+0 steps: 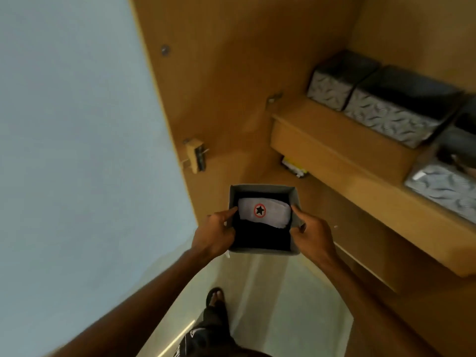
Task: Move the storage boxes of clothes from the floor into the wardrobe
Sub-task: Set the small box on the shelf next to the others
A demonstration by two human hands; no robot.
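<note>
Head view: a grey box [265,251] of folded clothes [262,213] hangs level in front of the wardrobe shelf [360,171], left hand [215,234] and right hand [313,234] each pinching a side wall, thumbs inside, probably so nothing spills; patterned boxes [386,109] already sit on that shelf.

Both arms reached forward; left hand [215,234] and right hand [310,234] clasped opposite sides of the storage box [262,188], thumbs inside.
</note>
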